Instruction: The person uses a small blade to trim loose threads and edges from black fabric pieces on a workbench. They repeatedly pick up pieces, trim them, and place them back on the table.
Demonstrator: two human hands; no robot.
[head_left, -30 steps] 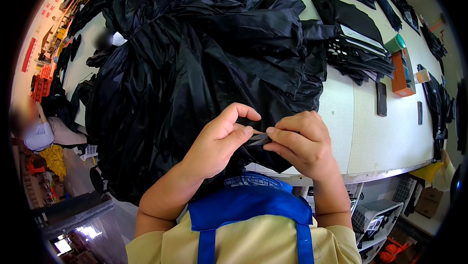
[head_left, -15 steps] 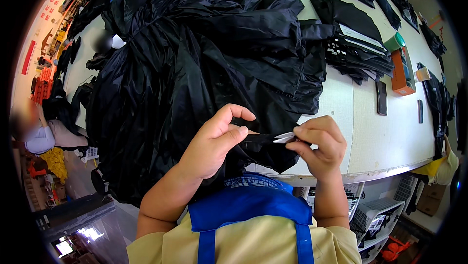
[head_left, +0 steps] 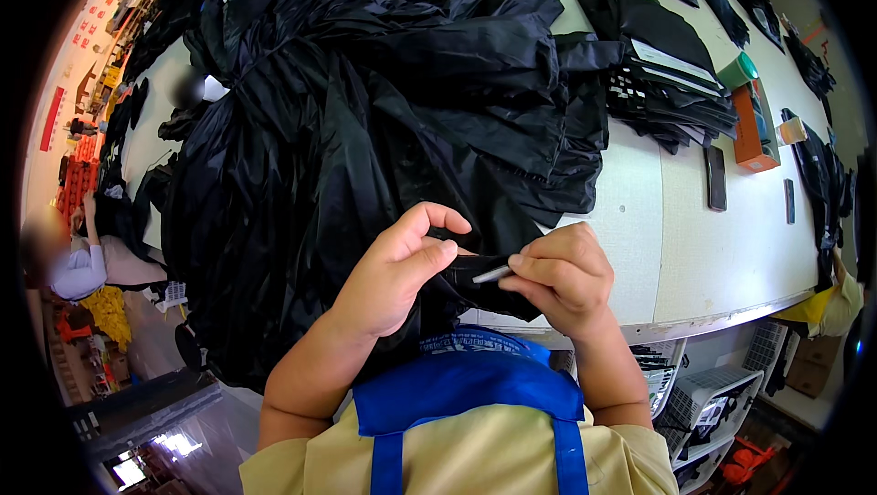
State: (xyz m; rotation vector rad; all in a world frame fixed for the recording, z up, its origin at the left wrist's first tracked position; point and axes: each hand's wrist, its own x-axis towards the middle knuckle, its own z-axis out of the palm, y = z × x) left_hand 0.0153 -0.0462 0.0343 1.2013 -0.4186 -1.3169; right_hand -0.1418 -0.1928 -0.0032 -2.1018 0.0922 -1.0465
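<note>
A large heap of glossy black fabric (head_left: 365,121) spreads over the table and hangs down toward my body. Its near edge is pinched in my left hand (head_left: 393,267), thumb on the near side, the index finger raised and curled, the other fingers mostly hidden behind the cloth. My right hand (head_left: 566,276) is closed around small metal thread snips (head_left: 493,274). Their blades point left, lie together and overlap the fabric edge close to my left thumb. Most of the snips is hidden in my right fingers.
On the pale table (head_left: 630,258) to the right are a stack of black pieces (head_left: 671,98), a phone (head_left: 715,178), an orange box (head_left: 755,130) and a green roll (head_left: 738,70). White baskets (head_left: 703,404) stand below the table edge. Another person (head_left: 82,262) is at the far left.
My right hand has moved left, closer to my left hand. The snips' blades, spread before, are now together over the fabric edge. My left hand has barely moved.
</note>
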